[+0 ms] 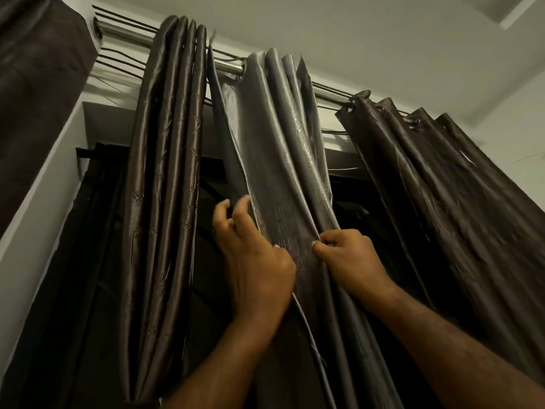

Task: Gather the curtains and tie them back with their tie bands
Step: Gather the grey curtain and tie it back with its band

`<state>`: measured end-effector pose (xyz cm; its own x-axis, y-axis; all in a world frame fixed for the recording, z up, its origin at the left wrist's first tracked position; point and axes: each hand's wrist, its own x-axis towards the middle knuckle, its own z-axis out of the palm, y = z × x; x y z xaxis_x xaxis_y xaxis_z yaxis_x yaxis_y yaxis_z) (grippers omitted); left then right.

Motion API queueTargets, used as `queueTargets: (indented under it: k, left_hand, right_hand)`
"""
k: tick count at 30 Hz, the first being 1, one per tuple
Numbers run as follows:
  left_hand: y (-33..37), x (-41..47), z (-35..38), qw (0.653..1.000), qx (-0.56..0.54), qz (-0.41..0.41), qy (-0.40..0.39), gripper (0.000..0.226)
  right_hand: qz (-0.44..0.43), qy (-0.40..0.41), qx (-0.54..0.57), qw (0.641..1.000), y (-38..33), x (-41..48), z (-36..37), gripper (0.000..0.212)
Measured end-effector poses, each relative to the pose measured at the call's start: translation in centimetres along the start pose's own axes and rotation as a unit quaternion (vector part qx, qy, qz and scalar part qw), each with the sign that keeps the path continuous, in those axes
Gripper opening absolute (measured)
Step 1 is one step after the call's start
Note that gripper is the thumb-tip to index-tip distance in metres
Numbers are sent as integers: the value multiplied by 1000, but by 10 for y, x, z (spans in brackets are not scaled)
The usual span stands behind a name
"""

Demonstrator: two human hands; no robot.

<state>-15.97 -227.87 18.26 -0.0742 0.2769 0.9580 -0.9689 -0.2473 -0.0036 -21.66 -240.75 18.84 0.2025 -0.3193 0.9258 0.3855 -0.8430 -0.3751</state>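
Both hands (256, 270) at middle curtain (280, 160) edges

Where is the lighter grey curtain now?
Centre of the head view, the grey curtain hangs from the rod between two darker curtains, gripped by the left hand and right hand.

A polished silver metal curtain rod (228, 65) is running high across the scene, slanting from the far left down towards the right. Three curtains are hanging directly on it. At the left, a dark brown patterned satin curtain (165, 172) is hanging bunched into tight folds. Just beside it, in the middle, a shiny grey satin curtain (274, 149) is hanging in loose pleats. Further right, a dark brown eyelet curtain (427, 172) is hanging by its rings.
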Motion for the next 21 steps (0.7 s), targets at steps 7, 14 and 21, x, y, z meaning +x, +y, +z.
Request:
queueTargets:
  k: [7, 14, 21]
  left_hand:
    - [-4, 23, 27, 973, 92, -96, -190, 87]
    - [56, 21, 97, 959, 101, -37, -261, 80]
    - [64, 11, 111, 953, 122, 3, -277, 77]
  right_hand:
    - [-27, 17, -10, 999, 21, 6, -4, 31]
    - [-12, -10, 16, 1000, 55, 23, -29, 19]
    - [-37, -36, 13, 999, 70, 26, -41, 15]
